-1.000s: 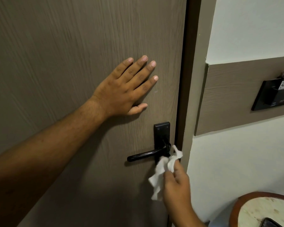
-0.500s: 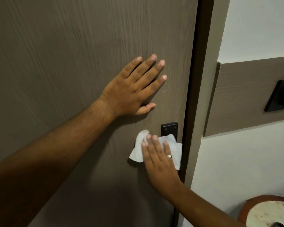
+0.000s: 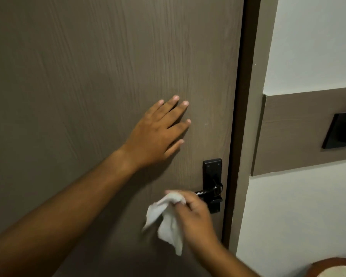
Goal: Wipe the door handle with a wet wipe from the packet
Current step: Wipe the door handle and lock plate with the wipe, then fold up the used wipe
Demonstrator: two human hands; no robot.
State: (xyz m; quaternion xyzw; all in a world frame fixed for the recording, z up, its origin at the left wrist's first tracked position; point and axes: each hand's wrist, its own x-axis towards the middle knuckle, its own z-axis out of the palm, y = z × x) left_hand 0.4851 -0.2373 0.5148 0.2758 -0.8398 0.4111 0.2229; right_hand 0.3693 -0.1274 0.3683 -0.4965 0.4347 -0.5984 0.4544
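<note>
A black lever door handle (image 3: 212, 188) on a black backplate sits near the right edge of a brown wood-grain door (image 3: 88, 76). My right hand (image 3: 196, 218) is closed around the lever's left end with a crumpled white wet wipe (image 3: 168, 218) in it; part of the wipe hangs down below my fingers. Most of the lever is hidden by that hand and the wipe. My left hand (image 3: 158, 132) lies flat on the door above and left of the handle, fingers spread. No wipe packet is in view.
The dark door frame (image 3: 240, 116) runs down right of the handle. On the wall's brown panel is a black switch plate (image 3: 340, 132). The rim of a round table (image 3: 336, 264) shows at the bottom right corner.
My right hand went from pressing the wipe flat over the handle to gripping the lever's left end with the wipe bunched. The left hand stays flat on the door.
</note>
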